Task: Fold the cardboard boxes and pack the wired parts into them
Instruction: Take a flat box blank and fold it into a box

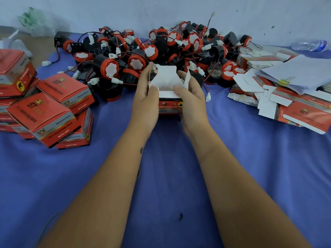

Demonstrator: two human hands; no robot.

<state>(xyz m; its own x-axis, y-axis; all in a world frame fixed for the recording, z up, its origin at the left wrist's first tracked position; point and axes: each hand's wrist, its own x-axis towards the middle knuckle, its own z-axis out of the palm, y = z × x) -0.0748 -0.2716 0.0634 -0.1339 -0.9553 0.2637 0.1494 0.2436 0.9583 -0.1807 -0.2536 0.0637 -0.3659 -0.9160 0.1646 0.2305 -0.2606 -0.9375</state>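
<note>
both hands clasped round one red box (170, 104) mid-cloth, left hand (146, 97) and right hand (189, 94) gripping its sides, white flaps (167, 76) up; folding step, probably; next, likely tucking flaps, then picking from the wired parts (143, 51) behind.

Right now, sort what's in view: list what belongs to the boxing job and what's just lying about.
Job:
open box, held by left hand and right hand
wired parts
flat boxes
folded boxes

Lying about:
water bottle
clipped papers
plastic bag
</note>
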